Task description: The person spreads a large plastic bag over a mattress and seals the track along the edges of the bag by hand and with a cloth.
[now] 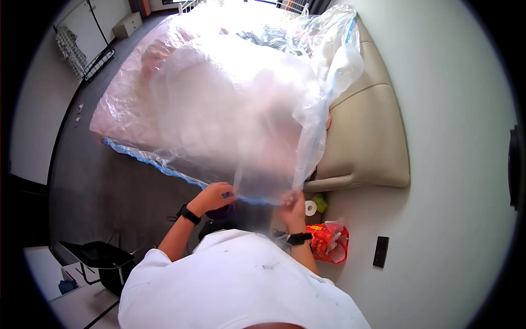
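A large clear plastic sheet (219, 98) with a blue edge is spread over the pink-covered bed (126, 93) in front of me. My left hand (215, 197) is closed at the sheet's near blue edge, its fingers curled around the plastic. Farther right, my right hand (292, 205) pinches the near right corner of the sheet, slightly blurred. Between my hands the blue edge hangs in a shallow sag. Through the cloudy plastic, the bedding beneath shows only faintly.
A beige padded headboard (367, 115) stands on the right against the wall. By my right arm are a red bag (330, 241), a toilet roll (310, 208) and a green item (320, 203). A black chair (96, 255) stands at the lower left, and pink slippers (79, 114) lie on the floor.
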`<state>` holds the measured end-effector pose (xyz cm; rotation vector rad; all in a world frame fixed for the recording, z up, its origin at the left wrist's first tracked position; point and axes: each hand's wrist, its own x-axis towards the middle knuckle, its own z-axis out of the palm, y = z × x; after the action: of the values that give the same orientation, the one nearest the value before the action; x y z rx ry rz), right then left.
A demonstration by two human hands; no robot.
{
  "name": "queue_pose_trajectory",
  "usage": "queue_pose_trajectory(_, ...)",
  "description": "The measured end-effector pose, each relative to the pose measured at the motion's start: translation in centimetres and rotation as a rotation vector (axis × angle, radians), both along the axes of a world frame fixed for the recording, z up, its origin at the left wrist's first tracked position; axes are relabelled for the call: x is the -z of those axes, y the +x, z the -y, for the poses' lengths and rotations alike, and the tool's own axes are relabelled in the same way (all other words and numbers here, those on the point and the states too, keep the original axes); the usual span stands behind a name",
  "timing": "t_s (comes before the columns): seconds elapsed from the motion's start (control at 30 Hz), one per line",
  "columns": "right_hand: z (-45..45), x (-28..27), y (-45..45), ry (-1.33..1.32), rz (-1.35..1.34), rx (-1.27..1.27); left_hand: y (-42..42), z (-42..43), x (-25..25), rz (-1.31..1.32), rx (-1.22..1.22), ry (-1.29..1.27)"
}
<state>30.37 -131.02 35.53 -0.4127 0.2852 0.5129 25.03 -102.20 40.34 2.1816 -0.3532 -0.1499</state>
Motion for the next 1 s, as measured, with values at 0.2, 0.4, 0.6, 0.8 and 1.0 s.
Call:
queue_pose_trajectory(0.2, 9.3, -2.8, -8.5, -0.105, -0.172, 0.272, -6.1, 5.0, -1.6, 0.094, -0.768, -0.282)
queue_pose_trajectory(0.4, 15.1, -2.2, -15.6, -0.168, -0.086, 0.152, -11.1, 12.0, 0.8, -0.423, -0.364, -0.417)
queue_pose_trajectory(0.6, 13.0, -4.5, -17.0, -0.287, 0.059, 0.116, -12.0, 16.9, 3.1, -0.461, -0.055, -0.495)
queue_pose_trajectory(0.8, 10.2, -5.4, -18.6, -0.813, 0.386, -0.035, -12.4, 16.6, -3.3, -0.401, -0.282, -0.633)
queue_pose_trajectory(1.0, 11.2, -13.2, -19.4, -0.964, 0.546, 0.098, -17.6, 16.8, -7.5, -0.293, -0.37, -0.639)
